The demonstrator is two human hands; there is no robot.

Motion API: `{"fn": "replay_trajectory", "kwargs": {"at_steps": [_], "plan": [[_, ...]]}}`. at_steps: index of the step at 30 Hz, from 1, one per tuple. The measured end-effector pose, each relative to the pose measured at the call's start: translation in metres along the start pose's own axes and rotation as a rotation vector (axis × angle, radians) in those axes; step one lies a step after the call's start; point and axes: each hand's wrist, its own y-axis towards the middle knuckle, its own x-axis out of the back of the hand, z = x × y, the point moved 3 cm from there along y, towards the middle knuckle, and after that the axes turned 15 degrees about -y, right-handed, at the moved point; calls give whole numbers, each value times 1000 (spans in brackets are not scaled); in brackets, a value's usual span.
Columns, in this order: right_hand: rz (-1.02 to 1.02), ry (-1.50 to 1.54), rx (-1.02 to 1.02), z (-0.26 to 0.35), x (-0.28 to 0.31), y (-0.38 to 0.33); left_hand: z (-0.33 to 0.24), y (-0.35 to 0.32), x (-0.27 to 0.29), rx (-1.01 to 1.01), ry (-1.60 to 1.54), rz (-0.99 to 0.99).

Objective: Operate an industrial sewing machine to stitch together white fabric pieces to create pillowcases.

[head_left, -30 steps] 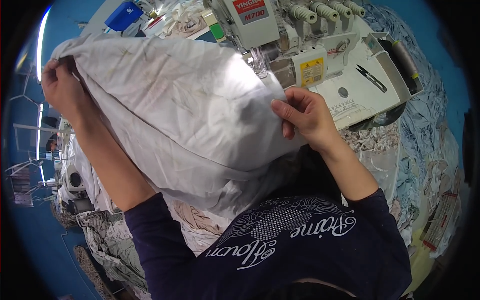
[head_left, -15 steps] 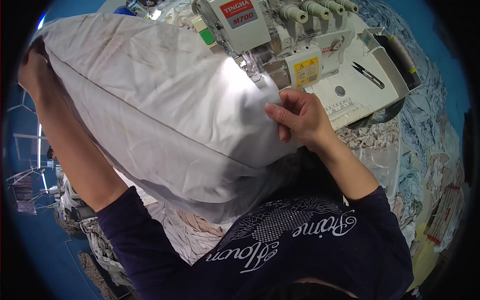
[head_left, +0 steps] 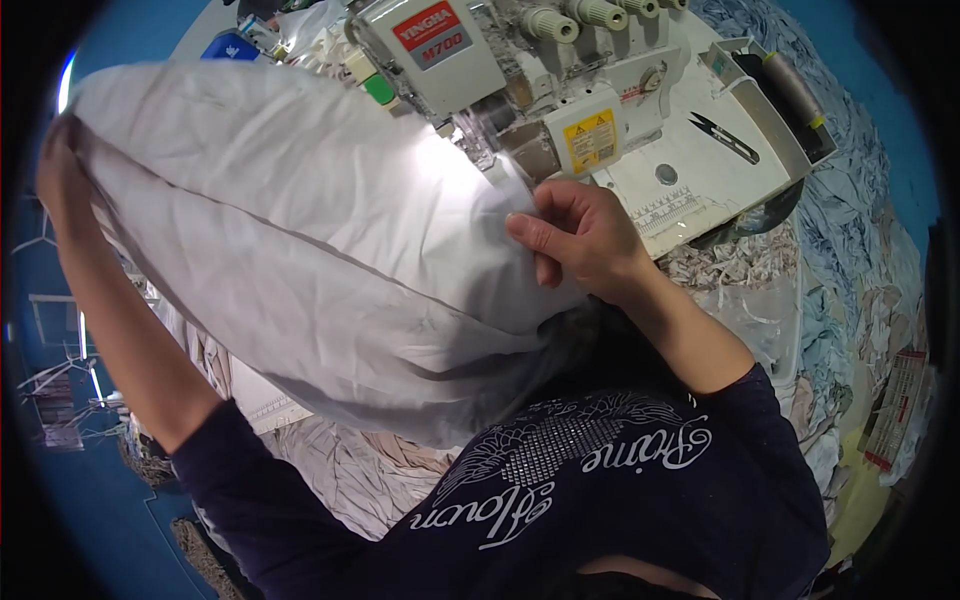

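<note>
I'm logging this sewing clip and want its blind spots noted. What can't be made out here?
Head view only:
- Needle area of the sewing machine: covered by the white cloth and washed out by the lamp glare.
- Left hand: its fingers are wrapped in the cloth corner, so the grip is unclear.
- Right hand: fingertips tucked behind the cloth edge.
- Snips: too small for detail.

Left hand fingers hidden behind white fabric.

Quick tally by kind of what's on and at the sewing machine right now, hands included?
Hands: 2, the left hand and right hand, both gripping the cloth
White cloth piece: 1
Sewing machine: 1
Thread snips: 1
Thread cones in view on top: 3
Total: 8
</note>
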Motion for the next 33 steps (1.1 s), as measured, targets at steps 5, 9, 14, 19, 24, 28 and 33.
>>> {"fn": "replay_trajectory", "kwargs": {"at_steps": [5, 9, 14, 19, 24, 28, 33], "plan": [[-84, -14, 40, -7, 18, 2, -1, -346, -106, 32, 435, 934], [-34, 54, 90, -6, 14, 1, -31, -449, -120, 457, 305, 411], [-41, 5, 55, -4, 17, 1, -28, -389, -114, 240, 307, 19], [-40, -31, 43, -6, 15, 3, -35, -326, -118, 95, 215, -171], [-50, -8, -2, -4, 14, 1, -47, -279, -115, -30, 115, -320], [-47, -9, -5, -6, 13, 2, -50, -248, -113, -56, 121, -358], [-80, -48, -25, -7, 15, 2, -48, -206, -112, -162, 209, -319]]}}
